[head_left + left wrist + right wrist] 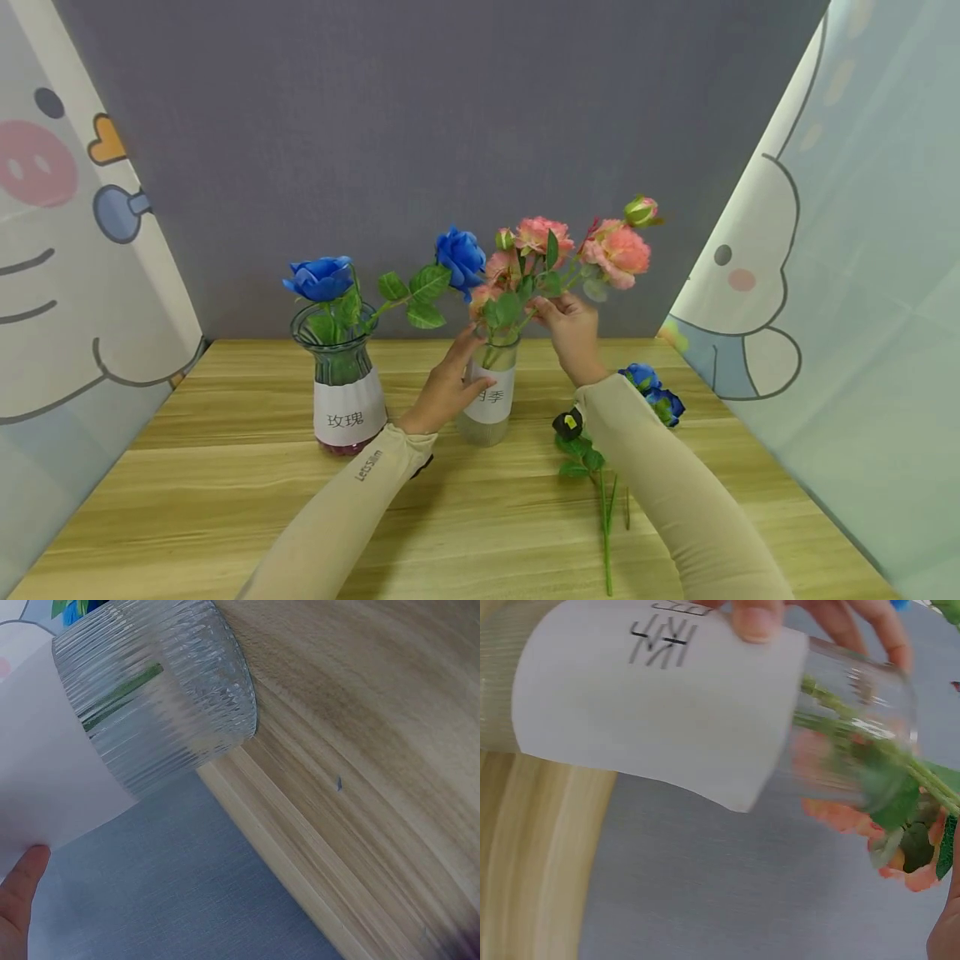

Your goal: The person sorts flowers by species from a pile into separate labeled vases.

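Note:
A clear glass vase with a white paper label stands mid-table. My left hand holds it from the left, thumb on the label and fingers round the far side, as the right wrist view shows. Pink flowers with buds and green leaves rise from its mouth. Over the right of the rim, my right hand pinches the stem of a pink flower that leans right. Green stems run inside the glass neck in the right wrist view; the fingertips of my right hand are partly hidden there.
Left of it, a dark-tinted vase with a white label holds two blue roses, one leaning right. On the wooden table, a green-stemmed flower with a black head and blue flowers lie by my right forearm. A grey panel stands behind.

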A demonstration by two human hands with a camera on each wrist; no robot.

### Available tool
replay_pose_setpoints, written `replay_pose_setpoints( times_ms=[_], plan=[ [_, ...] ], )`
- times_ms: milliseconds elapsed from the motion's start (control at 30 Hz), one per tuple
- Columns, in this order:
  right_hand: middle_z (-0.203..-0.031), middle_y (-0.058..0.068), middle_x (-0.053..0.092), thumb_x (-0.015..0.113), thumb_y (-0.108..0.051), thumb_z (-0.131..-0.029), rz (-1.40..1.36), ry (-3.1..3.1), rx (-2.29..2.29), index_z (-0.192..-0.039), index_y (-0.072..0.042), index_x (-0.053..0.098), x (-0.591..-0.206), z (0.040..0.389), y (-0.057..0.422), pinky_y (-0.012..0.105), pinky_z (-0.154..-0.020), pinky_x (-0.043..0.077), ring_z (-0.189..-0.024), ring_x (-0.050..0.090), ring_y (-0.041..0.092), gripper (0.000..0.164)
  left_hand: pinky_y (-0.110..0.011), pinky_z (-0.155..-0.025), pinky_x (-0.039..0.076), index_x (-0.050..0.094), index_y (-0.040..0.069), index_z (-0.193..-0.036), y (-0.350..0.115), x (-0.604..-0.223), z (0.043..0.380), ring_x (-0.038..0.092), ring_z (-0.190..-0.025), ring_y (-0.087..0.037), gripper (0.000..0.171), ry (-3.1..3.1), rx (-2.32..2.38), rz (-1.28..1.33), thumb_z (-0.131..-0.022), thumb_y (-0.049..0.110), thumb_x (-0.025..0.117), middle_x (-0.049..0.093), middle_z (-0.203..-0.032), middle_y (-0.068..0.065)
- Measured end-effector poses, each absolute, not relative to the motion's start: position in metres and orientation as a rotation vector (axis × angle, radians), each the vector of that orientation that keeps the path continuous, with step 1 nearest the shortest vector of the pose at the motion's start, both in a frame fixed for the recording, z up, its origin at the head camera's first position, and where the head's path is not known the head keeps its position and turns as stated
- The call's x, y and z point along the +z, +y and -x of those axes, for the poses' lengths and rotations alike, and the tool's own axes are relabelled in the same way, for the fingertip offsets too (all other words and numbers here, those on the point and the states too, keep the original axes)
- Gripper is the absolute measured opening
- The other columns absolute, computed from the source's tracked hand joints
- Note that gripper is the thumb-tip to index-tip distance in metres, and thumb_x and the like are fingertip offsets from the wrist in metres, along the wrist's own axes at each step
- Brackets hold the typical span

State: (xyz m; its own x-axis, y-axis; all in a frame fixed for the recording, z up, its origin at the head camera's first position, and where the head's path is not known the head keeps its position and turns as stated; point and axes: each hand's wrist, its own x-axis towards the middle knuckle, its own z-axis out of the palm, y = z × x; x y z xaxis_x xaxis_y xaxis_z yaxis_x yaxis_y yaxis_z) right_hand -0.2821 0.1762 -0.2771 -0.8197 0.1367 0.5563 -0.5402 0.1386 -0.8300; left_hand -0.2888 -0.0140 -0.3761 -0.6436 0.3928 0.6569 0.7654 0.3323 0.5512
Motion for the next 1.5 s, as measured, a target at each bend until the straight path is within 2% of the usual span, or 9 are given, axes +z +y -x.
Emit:
replay_pose_setpoints(
  times_ms=[300, 533, 667, 767, 867, 1000, 1133, 1233, 1500],
  plan=[
    [-0.089, 0.018, 0.07, 0.06, 0.0, -0.093, -0.377, -1.994, 1.753, -0.092, 0.013, 0.064, -0.3, 0.288, 0.17, 0.035, -0.078, 0.056, -0.083, 0.069, 0.021, 0.014, -0.03, -0.062, 0.054, 0.03, 0.015, -0.148, -0.016, -0.377, 0.29, 0.063, -0.102, -0.032, 0.073, -2.202, -1.231, 1.023, -0.087, 0.01, 0.07, 0.02, -0.157, -0.013],
    [-0.082, 0.016, 0.07, 0.063, -0.005, -0.092, -0.363, -2.048, 1.682, -0.084, 0.009, 0.066, -0.302, 0.285, 0.169, 0.027, -0.073, 0.056, -0.07, 0.065, 0.005, 0.016, -0.032, -0.065, 0.055, 0.03, 0.013, -0.148, -0.015, -0.374, 0.291, 0.062, -0.103, -0.03, 0.072, -2.197, -1.217, 1.047, -0.088, 0.01, 0.07, 0.023, -0.156, -0.012],
    [-0.049, 0.001, 0.045, 0.069, -0.011, -0.09, -0.22, -2.206, 1.505, -0.057, -0.005, 0.048, -0.297, 0.282, 0.171, 0.02, -0.047, 0.037, -0.042, 0.037, 0.005, 0.039, -0.034, -0.067, 0.056, 0.033, 0.011, -0.146, -0.014, -0.373, 0.289, 0.063, -0.101, -0.032, 0.071, -2.19, -1.234, 1.031, -0.087, 0.009, 0.071, 0.026, -0.153, -0.016],
    [-0.048, -0.004, 0.02, 0.069, -0.016, -0.089, -0.133, -2.327, 1.425, -0.056, -0.014, 0.027, -0.294, 0.282, 0.172, 0.024, -0.045, 0.02, -0.04, 0.018, 0.009, 0.054, -0.035, -0.068, 0.056, 0.034, 0.011, -0.145, -0.014, -0.373, 0.289, 0.061, -0.104, -0.034, 0.07, -2.183, -1.249, 1.019, -0.086, 0.007, 0.071, 0.029, -0.152, -0.018],
    [-0.049, -0.006, 0.016, 0.068, -0.018, -0.09, -0.099, -2.377, 1.408, -0.057, -0.017, 0.023, -0.294, 0.282, 0.173, 0.024, -0.046, 0.016, -0.042, 0.015, 0.008, 0.057, -0.036, -0.07, 0.056, 0.032, 0.011, -0.146, -0.014, -0.373, 0.289, 0.055, -0.115, -0.035, 0.072, -2.183, -1.249, 1.018, -0.086, 0.007, 0.071, 0.029, -0.152, -0.017],
    [-0.048, -0.006, 0.026, 0.069, -0.009, -0.088, -0.143, -2.235, 1.567, -0.055, -0.014, 0.031, -0.3, 0.281, 0.175, 0.021, -0.048, 0.032, -0.043, 0.026, 0.007, 0.051, -0.034, -0.069, 0.056, 0.03, 0.012, -0.148, -0.014, -0.373, 0.288, 0.053, -0.119, -0.034, 0.074, -2.193, -1.248, 1.029, -0.087, 0.009, 0.07, 0.027, -0.153, -0.016],
    [-0.064, -0.001, 0.053, 0.068, 0.005, -0.086, -0.214, -1.907, 1.896, -0.075, -0.004, 0.055, -0.31, 0.28, 0.176, 0.025, -0.074, 0.054, -0.06, 0.055, 0.008, 0.019, -0.033, -0.064, 0.055, 0.032, 0.01, -0.147, -0.015, -0.375, 0.287, 0.059, -0.107, -0.033, 0.07, -2.2, -1.245, 1.025, -0.087, 0.01, 0.07, 0.028, -0.153, -0.017],
    [-0.075, 0.0, 0.062, 0.066, 0.007, -0.086, -0.237, -1.721, 2.019, -0.094, -0.001, 0.063, -0.315, 0.278, 0.174, 0.029, -0.078, 0.055, -0.072, 0.064, 0.01, 0.012, -0.031, -0.063, 0.054, 0.034, 0.01, -0.145, -0.016, -0.375, 0.287, 0.062, -0.098, -0.029, 0.068, -2.198, -1.241, 1.014, -0.087, 0.01, 0.071, 0.028, -0.152, -0.016],
    [-0.074, -0.006, 0.069, 0.065, 0.008, -0.086, -0.336, -1.6, 1.913, -0.097, 0.01, 0.066, -0.316, 0.277, 0.169, 0.025, -0.075, 0.055, -0.071, 0.067, 0.006, 0.011, -0.03, -0.058, 0.05, 0.035, 0.005, -0.142, -0.011, -0.376, 0.289, 0.06, -0.068, -0.021, 0.067, -2.143, -1.195, 1.024, -0.086, 0.009, 0.072, 0.032, -0.149, -0.02]
  ],
)
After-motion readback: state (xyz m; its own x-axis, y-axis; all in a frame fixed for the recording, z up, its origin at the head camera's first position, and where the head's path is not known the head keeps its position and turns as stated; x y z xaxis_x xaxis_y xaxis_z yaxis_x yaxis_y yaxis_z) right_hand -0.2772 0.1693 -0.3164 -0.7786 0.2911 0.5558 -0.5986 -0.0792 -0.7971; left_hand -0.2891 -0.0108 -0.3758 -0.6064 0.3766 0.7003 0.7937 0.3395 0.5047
